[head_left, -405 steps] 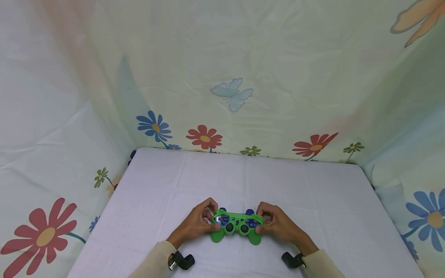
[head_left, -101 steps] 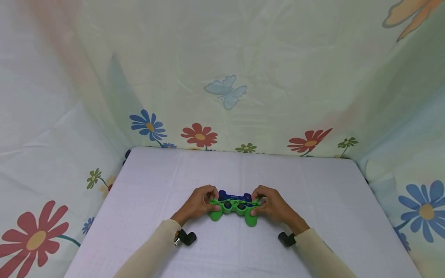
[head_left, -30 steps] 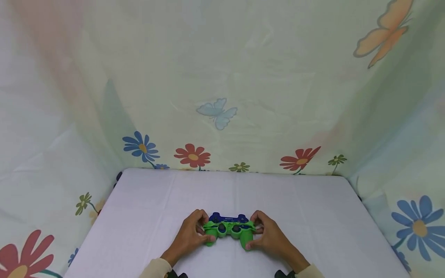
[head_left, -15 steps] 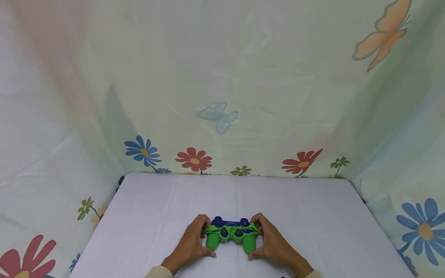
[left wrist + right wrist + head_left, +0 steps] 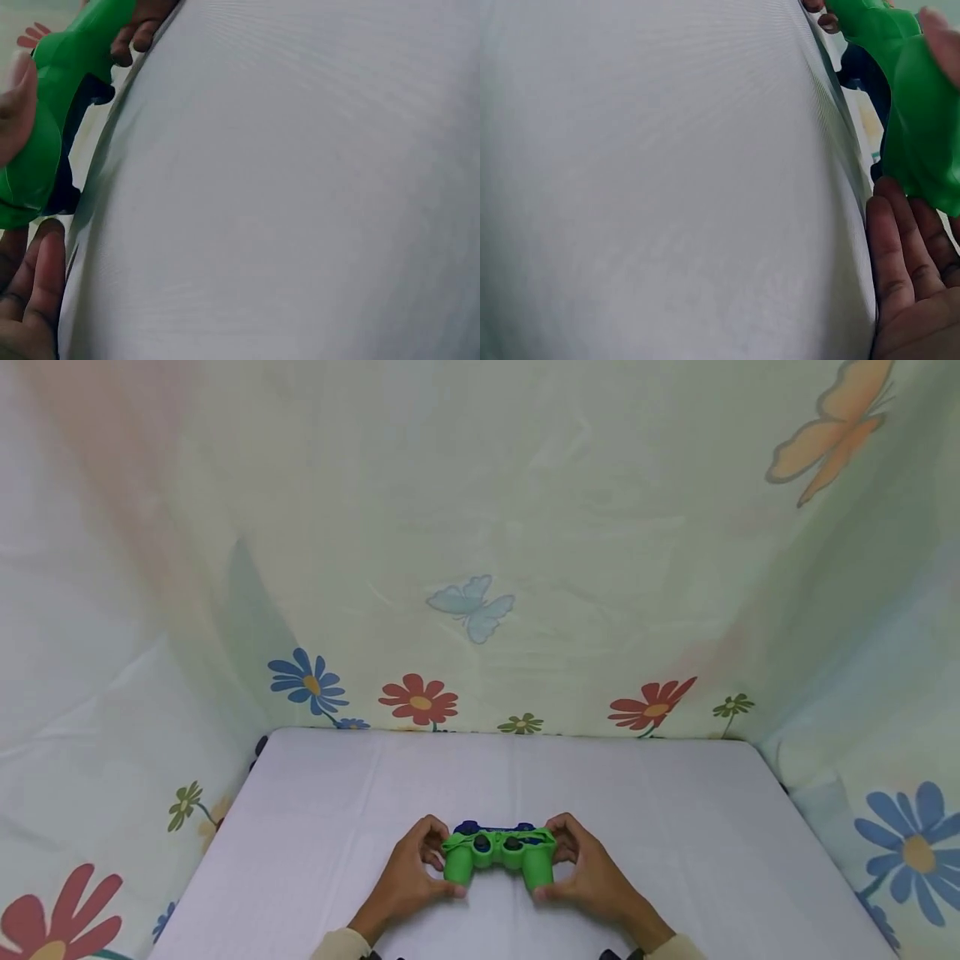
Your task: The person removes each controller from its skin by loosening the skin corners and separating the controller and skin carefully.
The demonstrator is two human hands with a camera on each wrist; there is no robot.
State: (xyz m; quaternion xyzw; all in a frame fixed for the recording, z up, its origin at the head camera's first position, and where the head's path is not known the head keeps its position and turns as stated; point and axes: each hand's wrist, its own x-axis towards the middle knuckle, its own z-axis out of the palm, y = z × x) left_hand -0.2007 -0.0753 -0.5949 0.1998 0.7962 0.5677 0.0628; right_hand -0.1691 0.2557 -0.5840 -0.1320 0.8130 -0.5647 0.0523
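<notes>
A blue game controller (image 5: 468, 827) with dark thumbsticks sits partly inside a green rubbery cover (image 5: 497, 852). The cover wraps both handles and the stick rings; along the top, its edge is bunched down and the blue shell shows. My left hand (image 5: 408, 878) holds the left side, thumb at the handle's lower end and fingers at the upper outer edge. My right hand (image 5: 594, 878) grips the right side the same way. In the left wrist view, the blue underside (image 5: 69, 150) is exposed beneath the green cover (image 5: 45, 127). The right wrist view shows fingertips (image 5: 885, 217) against the cover.
A white cloth-covered table (image 5: 345, 802) lies under the hands. Patterned curtains with flowers and butterflies (image 5: 472, 610) stand behind it and on both sides, close to the table's edges.
Earlier the green cover lay over the controller's face; then its top edge was pulled down, exposing blue. Over the last second, the thumbs slid to the handle ends and the controller tilted.
</notes>
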